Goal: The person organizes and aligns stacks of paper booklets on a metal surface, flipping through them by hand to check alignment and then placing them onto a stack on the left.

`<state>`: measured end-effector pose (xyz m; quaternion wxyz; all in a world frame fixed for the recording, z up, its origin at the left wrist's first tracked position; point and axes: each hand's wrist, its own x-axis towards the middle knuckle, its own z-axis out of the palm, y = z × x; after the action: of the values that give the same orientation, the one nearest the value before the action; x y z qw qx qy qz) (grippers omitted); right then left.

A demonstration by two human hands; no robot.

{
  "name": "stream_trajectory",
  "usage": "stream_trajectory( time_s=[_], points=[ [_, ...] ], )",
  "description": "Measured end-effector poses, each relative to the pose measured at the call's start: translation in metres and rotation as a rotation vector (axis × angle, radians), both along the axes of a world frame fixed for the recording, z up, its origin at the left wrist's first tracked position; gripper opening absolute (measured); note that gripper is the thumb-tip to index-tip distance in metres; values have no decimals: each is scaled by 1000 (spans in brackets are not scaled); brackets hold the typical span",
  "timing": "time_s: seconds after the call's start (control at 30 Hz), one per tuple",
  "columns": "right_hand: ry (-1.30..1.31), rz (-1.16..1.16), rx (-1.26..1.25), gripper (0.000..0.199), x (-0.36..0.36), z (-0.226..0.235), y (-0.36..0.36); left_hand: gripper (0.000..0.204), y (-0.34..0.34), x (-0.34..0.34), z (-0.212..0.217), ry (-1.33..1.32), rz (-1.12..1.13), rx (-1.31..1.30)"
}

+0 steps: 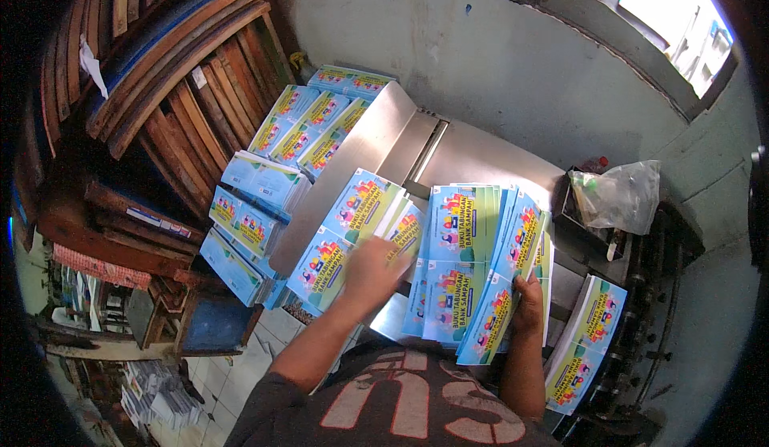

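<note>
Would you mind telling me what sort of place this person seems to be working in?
Probably a small print or bindery workshop. Stacks of identical printed sheets lie about a metal machine table, wooden frames lean at the side, and the left hand and right hand sort a fanned stack of sheets.

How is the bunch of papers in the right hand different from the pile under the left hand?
The fanned sheets are spread out and gripped by the right hand; the flat pile lies squared on the metal table under the left hand. Both show the same blue, green and yellow print.
</note>
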<state>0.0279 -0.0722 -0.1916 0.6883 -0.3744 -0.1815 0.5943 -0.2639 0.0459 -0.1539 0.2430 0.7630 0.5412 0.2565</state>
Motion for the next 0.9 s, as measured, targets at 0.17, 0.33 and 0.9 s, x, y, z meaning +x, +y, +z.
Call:
stream_trajectory(
  time_s=[0.17,0.33,0.9],
  points=[
    [26,18,13,61,8,-6,-1,44,-7,58,14,200,-125,-488],
    [27,4,18,61,2,2,0,35,-3,30,7,-27,-31,-194],
    [-34,-40,13,62,5,-11,-4,39,-16,70,-5,134,-154,-302]
  ],
)
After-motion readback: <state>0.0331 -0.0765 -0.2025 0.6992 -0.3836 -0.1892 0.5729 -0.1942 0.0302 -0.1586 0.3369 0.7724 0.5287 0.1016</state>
